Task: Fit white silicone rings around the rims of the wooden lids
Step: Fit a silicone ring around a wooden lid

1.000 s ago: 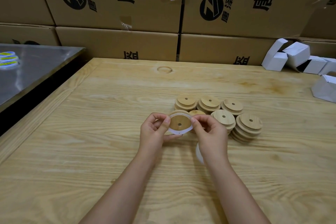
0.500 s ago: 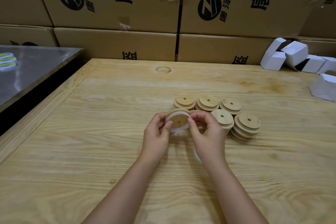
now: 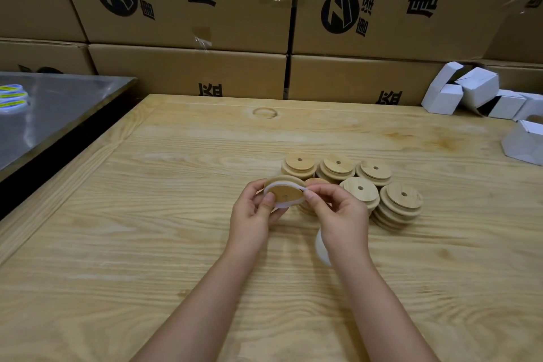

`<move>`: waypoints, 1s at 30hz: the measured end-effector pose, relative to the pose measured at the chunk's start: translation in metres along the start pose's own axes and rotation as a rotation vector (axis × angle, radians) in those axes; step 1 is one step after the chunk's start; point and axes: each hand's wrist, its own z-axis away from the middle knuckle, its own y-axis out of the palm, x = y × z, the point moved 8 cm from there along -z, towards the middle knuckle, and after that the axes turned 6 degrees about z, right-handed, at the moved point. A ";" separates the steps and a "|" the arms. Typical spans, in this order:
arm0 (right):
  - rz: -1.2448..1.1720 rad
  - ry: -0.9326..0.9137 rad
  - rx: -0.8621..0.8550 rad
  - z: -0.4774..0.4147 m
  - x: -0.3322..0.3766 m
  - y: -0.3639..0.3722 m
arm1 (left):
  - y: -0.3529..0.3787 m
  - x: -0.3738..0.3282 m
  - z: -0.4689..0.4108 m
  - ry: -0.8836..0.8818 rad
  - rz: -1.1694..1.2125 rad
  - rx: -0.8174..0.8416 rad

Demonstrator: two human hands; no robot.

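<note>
I hold a round wooden lid (image 3: 285, 193) with a small centre hole above the table, tilted toward me. A white silicone ring (image 3: 282, 204) wraps its inner rim. My left hand (image 3: 253, 214) grips the lid's left edge, thumb on the ring. My right hand (image 3: 338, 214) pinches the ring at the lid's right edge. Behind my hands, several stacks of wooden lids (image 3: 399, 203) stand on the wooden table (image 3: 147, 244). More white rings (image 3: 321, 247) lie under my right wrist, mostly hidden.
Stacked cardboard boxes (image 3: 188, 70) wall off the table's far edge. Several white paper boxes (image 3: 476, 91) lie at the far right. A steel table (image 3: 53, 114) with tape rolls (image 3: 13, 97) stands to the left across a dark gap.
The lid has tipped flatter and my right fingers have shifted along its right edge, working the ring round the rim. Both hands stay in about the same spot.
</note>
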 end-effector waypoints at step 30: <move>0.388 -0.254 -0.003 0.007 0.014 0.003 | 0.002 -0.019 0.006 0.358 -0.557 0.049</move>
